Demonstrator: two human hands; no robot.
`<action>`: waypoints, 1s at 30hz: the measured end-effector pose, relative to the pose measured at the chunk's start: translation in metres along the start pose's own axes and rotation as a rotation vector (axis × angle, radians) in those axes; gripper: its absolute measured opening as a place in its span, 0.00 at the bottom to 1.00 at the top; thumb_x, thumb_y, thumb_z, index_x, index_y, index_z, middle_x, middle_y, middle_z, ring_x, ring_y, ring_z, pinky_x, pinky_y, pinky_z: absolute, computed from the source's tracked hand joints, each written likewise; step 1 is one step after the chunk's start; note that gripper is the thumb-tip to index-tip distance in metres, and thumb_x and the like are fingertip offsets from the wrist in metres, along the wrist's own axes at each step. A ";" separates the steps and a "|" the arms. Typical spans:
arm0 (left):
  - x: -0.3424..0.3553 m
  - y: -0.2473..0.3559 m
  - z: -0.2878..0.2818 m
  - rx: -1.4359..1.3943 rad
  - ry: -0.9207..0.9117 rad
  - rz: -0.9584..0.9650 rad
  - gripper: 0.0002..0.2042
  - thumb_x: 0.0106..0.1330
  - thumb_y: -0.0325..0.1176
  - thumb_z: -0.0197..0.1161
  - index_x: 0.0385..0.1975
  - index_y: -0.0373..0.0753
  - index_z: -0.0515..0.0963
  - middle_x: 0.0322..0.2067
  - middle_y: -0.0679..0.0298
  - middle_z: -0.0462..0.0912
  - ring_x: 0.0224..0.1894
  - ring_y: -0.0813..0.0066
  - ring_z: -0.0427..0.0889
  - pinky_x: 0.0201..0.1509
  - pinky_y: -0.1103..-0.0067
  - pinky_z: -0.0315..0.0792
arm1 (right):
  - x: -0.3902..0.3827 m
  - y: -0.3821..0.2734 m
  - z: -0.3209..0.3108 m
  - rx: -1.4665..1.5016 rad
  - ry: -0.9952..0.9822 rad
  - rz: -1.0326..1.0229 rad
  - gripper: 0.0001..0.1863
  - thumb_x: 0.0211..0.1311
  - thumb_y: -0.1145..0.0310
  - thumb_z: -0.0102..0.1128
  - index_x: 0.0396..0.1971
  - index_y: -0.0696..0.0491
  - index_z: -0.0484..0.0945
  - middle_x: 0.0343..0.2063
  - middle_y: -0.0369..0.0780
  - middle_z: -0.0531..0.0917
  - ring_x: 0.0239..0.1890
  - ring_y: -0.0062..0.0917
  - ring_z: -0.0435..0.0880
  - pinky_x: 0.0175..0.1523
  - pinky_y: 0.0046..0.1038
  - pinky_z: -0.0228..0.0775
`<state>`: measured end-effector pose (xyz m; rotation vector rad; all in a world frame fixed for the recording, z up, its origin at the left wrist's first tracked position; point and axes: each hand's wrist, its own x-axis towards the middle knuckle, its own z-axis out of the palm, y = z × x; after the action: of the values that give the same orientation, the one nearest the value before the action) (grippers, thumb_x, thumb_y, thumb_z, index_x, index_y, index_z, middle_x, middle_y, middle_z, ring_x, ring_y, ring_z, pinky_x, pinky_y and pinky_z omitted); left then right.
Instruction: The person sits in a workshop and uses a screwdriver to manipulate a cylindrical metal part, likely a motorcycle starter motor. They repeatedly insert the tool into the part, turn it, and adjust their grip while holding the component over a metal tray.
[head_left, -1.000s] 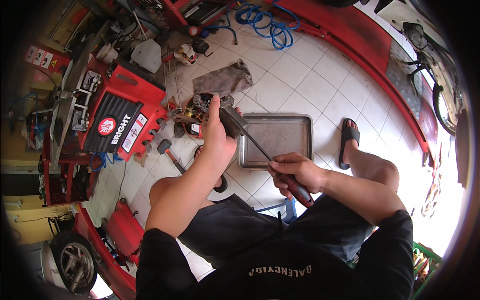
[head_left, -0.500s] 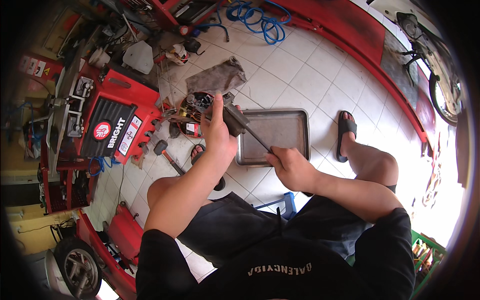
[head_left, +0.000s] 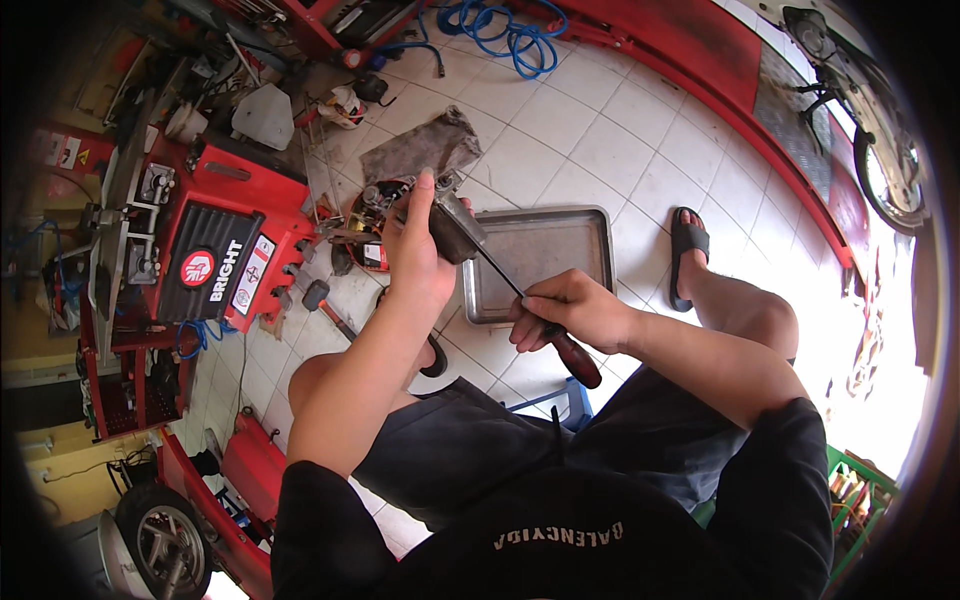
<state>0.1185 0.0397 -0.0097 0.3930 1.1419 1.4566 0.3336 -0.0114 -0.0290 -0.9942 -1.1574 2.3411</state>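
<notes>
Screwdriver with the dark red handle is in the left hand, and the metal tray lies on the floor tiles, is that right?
Not quite: the head view shows the screwdriver in the right hand; the left hand holds a dark metal part. The metal tray does lie on the floor tiles.

I view remotely the supporting surface: a white tiled floor (head_left: 550,125). Directly on it lie a rectangular metal tray (head_left: 562,255), a stained grey cloth (head_left: 423,147), a mallet (head_left: 318,295) and a coiled blue hose (head_left: 541,73).
</notes>
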 end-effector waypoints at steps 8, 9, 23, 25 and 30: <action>0.002 -0.013 -0.011 -0.039 -0.016 0.016 0.17 0.69 0.45 0.68 0.42 0.37 0.74 0.34 0.59 0.81 0.39 0.66 0.82 0.46 0.69 0.79 | -0.005 -0.014 0.003 -0.104 0.145 0.042 0.09 0.66 0.76 0.64 0.34 0.69 0.83 0.27 0.48 0.87 0.30 0.29 0.89 0.38 0.26 0.82; 0.000 -0.015 -0.008 -0.014 0.000 0.032 0.17 0.69 0.45 0.68 0.42 0.37 0.74 0.34 0.59 0.81 0.39 0.66 0.82 0.46 0.69 0.79 | -0.005 -0.014 0.001 -0.151 0.146 0.039 0.09 0.63 0.75 0.68 0.33 0.68 0.83 0.27 0.47 0.87 0.30 0.28 0.89 0.38 0.25 0.82; -0.007 -0.018 0.000 -0.039 -0.056 0.007 0.23 0.64 0.38 0.74 0.46 0.38 0.65 0.37 0.57 0.80 0.34 0.63 0.86 0.38 0.67 0.84 | 0.004 0.000 0.004 -0.159 -0.041 -0.021 0.13 0.74 0.76 0.52 0.50 0.68 0.77 0.37 0.44 0.86 0.44 0.27 0.87 0.54 0.31 0.81; -0.009 -0.019 -0.001 -0.029 -0.051 -0.005 0.23 0.64 0.38 0.74 0.47 0.37 0.65 0.37 0.57 0.80 0.34 0.63 0.86 0.38 0.67 0.84 | 0.003 -0.006 0.000 -0.152 -0.115 0.003 0.14 0.74 0.76 0.51 0.53 0.69 0.75 0.39 0.45 0.85 0.47 0.28 0.86 0.54 0.31 0.82; -0.016 -0.023 0.001 -0.028 -0.036 -0.018 0.24 0.64 0.37 0.74 0.49 0.36 0.66 0.39 0.56 0.80 0.35 0.63 0.86 0.39 0.67 0.84 | -0.004 -0.024 -0.002 -0.271 -0.026 0.111 0.13 0.67 0.73 0.64 0.44 0.69 0.82 0.31 0.43 0.87 0.41 0.28 0.88 0.45 0.28 0.82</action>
<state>0.1362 0.0221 -0.0219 0.3869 1.0930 1.4432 0.3379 0.0015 -0.0089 -1.1472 -1.4950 2.3296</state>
